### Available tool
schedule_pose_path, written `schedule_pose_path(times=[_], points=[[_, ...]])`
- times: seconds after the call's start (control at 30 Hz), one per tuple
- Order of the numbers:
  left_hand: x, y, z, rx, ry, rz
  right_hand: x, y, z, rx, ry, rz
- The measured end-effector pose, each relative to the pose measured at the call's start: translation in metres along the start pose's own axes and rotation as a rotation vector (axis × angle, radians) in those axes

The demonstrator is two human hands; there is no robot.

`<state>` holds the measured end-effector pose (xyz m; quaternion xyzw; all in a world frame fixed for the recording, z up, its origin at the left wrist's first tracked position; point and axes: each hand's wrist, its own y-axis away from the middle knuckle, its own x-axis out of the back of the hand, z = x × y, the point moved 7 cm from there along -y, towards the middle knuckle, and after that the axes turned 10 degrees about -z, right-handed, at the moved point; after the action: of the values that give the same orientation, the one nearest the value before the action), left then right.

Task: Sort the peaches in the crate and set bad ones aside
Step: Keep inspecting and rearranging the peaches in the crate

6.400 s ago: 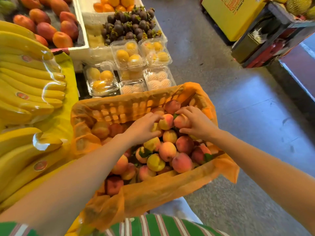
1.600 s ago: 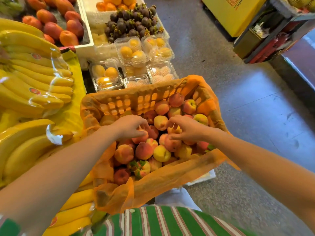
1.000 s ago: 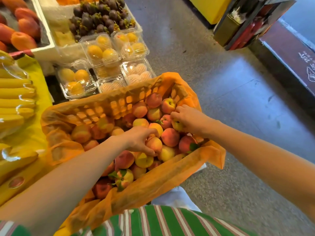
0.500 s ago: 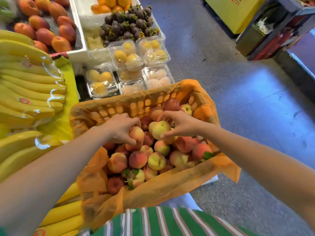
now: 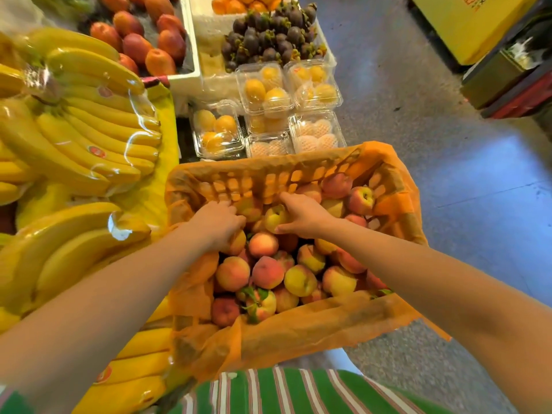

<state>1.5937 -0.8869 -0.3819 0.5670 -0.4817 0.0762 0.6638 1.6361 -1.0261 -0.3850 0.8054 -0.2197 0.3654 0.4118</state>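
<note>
A crate [image 5: 301, 327] lined with orange plastic sits in front of me, piled with peaches [image 5: 267, 271] in red, pink and yellow. Both my hands reach into its far half. My left hand [image 5: 216, 224] lies on the pile near the far wall, fingers curled down over a peach [image 5: 237, 243] that is mostly hidden beneath it. My right hand [image 5: 303, 216] pinches a yellow-green peach [image 5: 274, 218] between thumb and fingers, just right of the left hand.
Wrapped bananas [image 5: 74, 121] fill the stand on the left. Beyond the crate stand clear boxes of yellow fruit [image 5: 268, 91], mangosteens [image 5: 268, 34] and mangoes [image 5: 143, 40]. Grey floor [image 5: 448, 180] lies to the right, with a yellow box [image 5: 469, 22] at the far right.
Both hands have moved toward the crate's far wall. The right hand still holds a yellow-green peach; the left hand has shifted onto peaches farther back.
</note>
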Motion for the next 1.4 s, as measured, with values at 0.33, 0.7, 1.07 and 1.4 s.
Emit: schedule_pose_path(times=[0.33, 0.7, 1.07, 1.4], points=[[0.024, -0.009, -0.008, -0.062, 0.466, 0.154, 0.009, 0.025, 0.006, 0.033, -0.052, 0.109], [0.104, -0.044, 0.053, -0.353, 0.472, 0.470, 0.051, 0.102, 0.085, -0.337, 0.098, 0.249], [0.137, -0.090, 0.093, -0.255, 0.260, 0.408, 0.052, 0.087, 0.090, -0.505, 0.246, 0.063], [0.130, -0.079, 0.089, -0.226, 0.086, 0.457, 0.056, 0.086, 0.092, -0.400, 0.216, 0.190]])
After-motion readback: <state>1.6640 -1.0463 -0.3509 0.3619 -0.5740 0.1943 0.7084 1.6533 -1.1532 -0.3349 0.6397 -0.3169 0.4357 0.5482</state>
